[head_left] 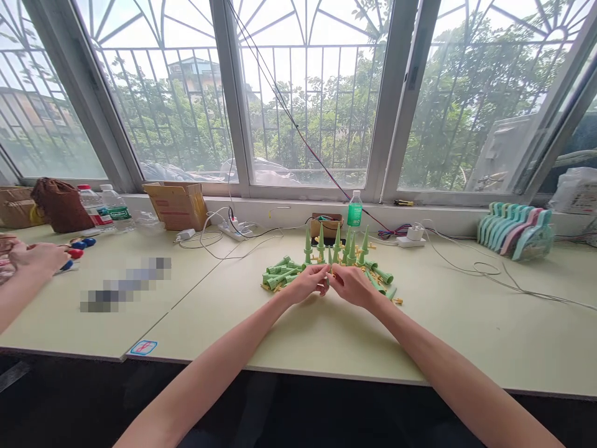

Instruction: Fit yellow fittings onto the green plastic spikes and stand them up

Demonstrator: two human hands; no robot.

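Observation:
My left hand and my right hand meet just above the table, fingers pinched together around a small green plastic cone spike. Most of the spike is covered by my fingers. Behind them, several green cone spikes with yellow valve pieces stand upright. To the left lies a heap of loose green tubes with yellow bits among them. More green tubes lie beside my right hand, with a yellow valve at the edge.
A small open cardboard box and a green-labelled bottle stand behind the spikes. Cables, a power strip and pastel hangers line the window side. At far left, another person's hand is near red and blue balls.

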